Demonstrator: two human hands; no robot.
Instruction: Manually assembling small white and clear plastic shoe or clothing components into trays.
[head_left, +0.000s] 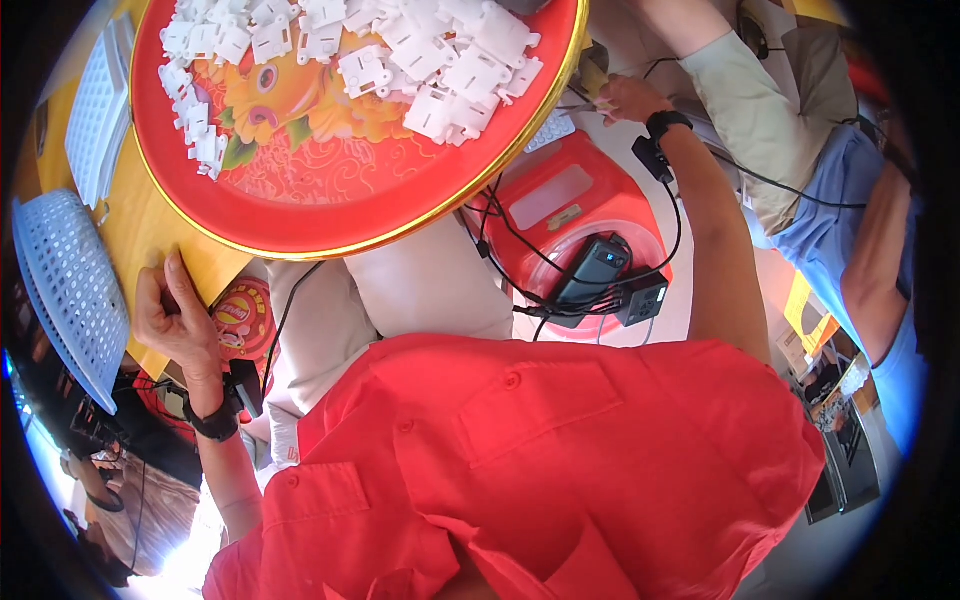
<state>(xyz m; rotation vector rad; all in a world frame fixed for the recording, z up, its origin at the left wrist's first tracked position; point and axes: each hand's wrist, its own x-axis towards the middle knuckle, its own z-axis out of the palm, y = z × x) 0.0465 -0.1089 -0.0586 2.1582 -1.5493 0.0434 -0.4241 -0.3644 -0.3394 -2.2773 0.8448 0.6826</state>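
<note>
A round red tray (pixel 330 215) with a gold rim and a printed flower picture fills the upper middle. Many small white plastic parts (pixel 465 75) lie on it, piled toward its far and right sides. Just below the tray's left side, my left hand (pixel 178 315) rests by the edge of the yellow table (pixel 150 235). Its fingers are loosely bent and apart, with nothing seen in them. My right hand (pixel 637 100) reaches out beyond the tray's right rim, fingers drawn together beside a small brownish thing (pixel 594 72). What those fingers hold, if anything, I cannot make out.
A blue perforated basket (pixel 75 290) and a pale blue grid tray (pixel 98 110) stand at the left. Below the tray, a red stool (pixel 590 175) carries a black power bank (pixel 592 268) and cables. A person in blue (pixel 840 220) sits at the right.
</note>
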